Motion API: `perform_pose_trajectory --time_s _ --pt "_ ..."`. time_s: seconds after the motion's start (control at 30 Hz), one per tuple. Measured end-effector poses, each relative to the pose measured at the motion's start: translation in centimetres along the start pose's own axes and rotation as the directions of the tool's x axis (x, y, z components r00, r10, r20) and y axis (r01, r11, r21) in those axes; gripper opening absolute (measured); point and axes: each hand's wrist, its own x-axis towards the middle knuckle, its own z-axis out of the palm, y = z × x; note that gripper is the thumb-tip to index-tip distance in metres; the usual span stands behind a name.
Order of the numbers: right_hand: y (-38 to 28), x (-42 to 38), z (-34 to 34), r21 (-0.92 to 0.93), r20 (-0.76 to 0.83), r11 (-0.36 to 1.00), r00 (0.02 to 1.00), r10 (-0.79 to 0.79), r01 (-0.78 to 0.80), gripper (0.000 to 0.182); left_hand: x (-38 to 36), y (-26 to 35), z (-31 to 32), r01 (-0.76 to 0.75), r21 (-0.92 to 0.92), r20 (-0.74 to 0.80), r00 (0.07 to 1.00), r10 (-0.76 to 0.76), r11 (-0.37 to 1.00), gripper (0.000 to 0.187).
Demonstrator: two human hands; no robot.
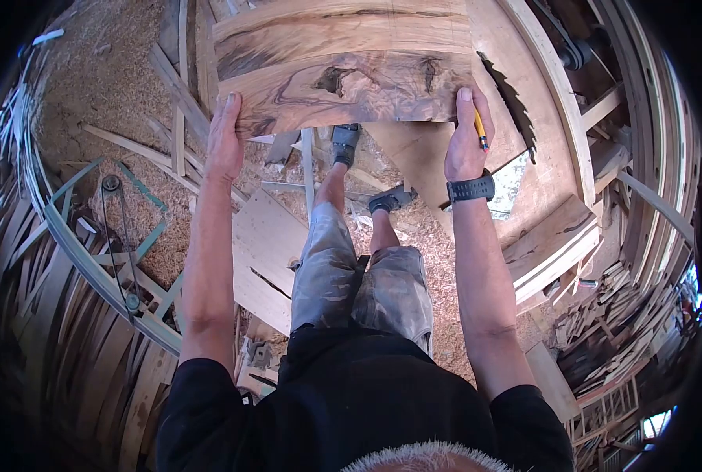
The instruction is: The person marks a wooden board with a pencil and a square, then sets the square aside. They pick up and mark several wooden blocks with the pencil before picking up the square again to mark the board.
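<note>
A wide wooden board [343, 71] with dark swirling grain and knot holes is held up at the top centre. My left hand [226, 138] grips its lower left corner, the thumb on the face. My right hand [467, 135] grips the lower right corner the same way. Between the fingers of that right hand is a yellow pencil [480, 127], pointing down. The fingers behind the board are hidden.
A toothed saw blade [512, 106] shows at a sheet [551, 126] right of the board. Wood planks [555, 240] lie at the right, scrap pieces [610, 322] beyond. A green metal frame with a belt [111, 236] stands left. Sawdust and loose sticks cover the floor [91, 86].
</note>
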Motion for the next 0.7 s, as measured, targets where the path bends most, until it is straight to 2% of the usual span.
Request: perform_pose_trajectory --time_s 0.2,0.23,0.27,0.4,0.47,0.5,0.57,0.7 --pt "-0.3 0.0 0.3 0.022 -0.02 1.0 1.0 -0.002 0.003 0.054 0.1 1.6 -0.1 0.003 0.005 -0.011 1.0 -0.003 1.0 0.075" --pt "-0.3 -0.1 0.3 0.028 -0.022 1.0 1.0 -0.006 0.006 0.054 0.6 3.7 -0.4 0.227 -0.468 0.031 0.97 -0.241 0.854 0.066" --pt "-0.2 -0.1 0.4 0.027 -0.023 1.0 1.0 -0.008 0.008 0.054 1.1 5.1 -1.1 0.374 -0.806 0.175 0.891 -0.419 0.458 0.074" --pt "-0.6 -0.1 0.3 0.011 -0.029 1.0 1.0 -0.009 0.009 0.054 1.5 6.1 -1.8 0.374 -0.77 0.19 0.907 -0.375 0.516 0.073" --pt "-0.7 -0.2 0.2 -0.003 -0.02 1.0 1.0 -0.014 0.014 0.054 1.7 3.9 -1.1 0.428 -0.789 0.273 0.887 -0.372 0.441 0.07" --pt "-0.4 -0.1 0.1 0.0 -0.02 1.0 1.0 -0.011 0.011 0.054 1.8 4.5 -1.4 0.426 -0.788 0.269 0.887 -0.374 0.444 0.07" --pt "-0.3 0.0 0.2 0.009 -0.02 1.0 1.0 0.011 -0.011 0.053 2.2 6.1 -2.2 0.449 -0.879 0.357 0.841 -0.407 0.157 0.069" --pt "-0.9 -0.1 0.2 0.01 0.007 1.0 1.0 0.009 -0.009 0.053 2.1 5.5 -2.0 0.449 -0.879 0.361 0.847 -0.389 0.161 0.068"
